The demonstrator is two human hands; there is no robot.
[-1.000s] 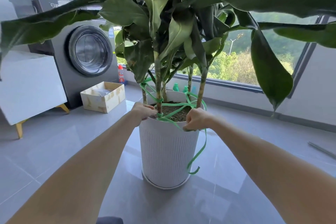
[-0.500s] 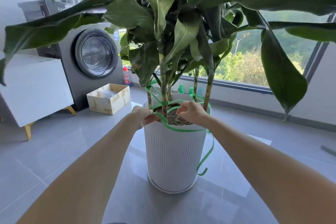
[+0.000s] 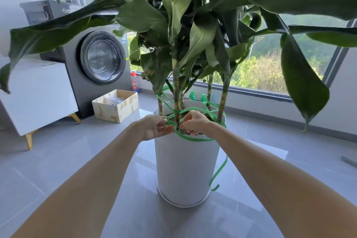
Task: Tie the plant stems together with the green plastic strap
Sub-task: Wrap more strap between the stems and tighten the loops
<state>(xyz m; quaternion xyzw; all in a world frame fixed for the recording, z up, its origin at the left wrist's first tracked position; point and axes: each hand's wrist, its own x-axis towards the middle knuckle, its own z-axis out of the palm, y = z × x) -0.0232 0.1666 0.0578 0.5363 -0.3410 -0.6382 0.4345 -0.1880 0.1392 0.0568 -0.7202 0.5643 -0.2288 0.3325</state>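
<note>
Binding: green plastic strap (image 3: 195, 138), flat and narrow, looped several times among the plant stems (image 3: 176, 98) just above the soil (image 3: 186, 132).
Strap run: crossed bands sit on the left and far side of the stems. One wide arc sags over the front rim of the pot (image 3: 185, 170). The free tail hangs down the pot's right side and curls at its end above the floor (image 3: 77, 160).
Left hand (image 3: 155, 127): at the pot's left rim, thumb above and fingers below, pinching a short bend of strap beside the central stem. The fingers are only lightly bent.
Right hand (image 3: 195, 122): just right of the central stem, over the soil, fingers curled downward and pinching the strap where it comes off the stem.
Hands to each other: close, apart, with the central stem between them.
Stems: four show, upright, spaced apart in the pot, with a thin one at left and a thicker one at right.
Pot: white, ribbed, standing on grey tiles.
Foliage: large dark leaves fill the upper view.
Left background: grey washing machine (image 3: 100, 58), white cabinet (image 3: 36, 92) on wooden legs, and an open cardboard box (image 3: 116, 105) on the floor.
By the window (image 3: 270, 67): a red-capped bottle (image 3: 134, 84) and green bottles (image 3: 192, 95) behind the pot.
</note>
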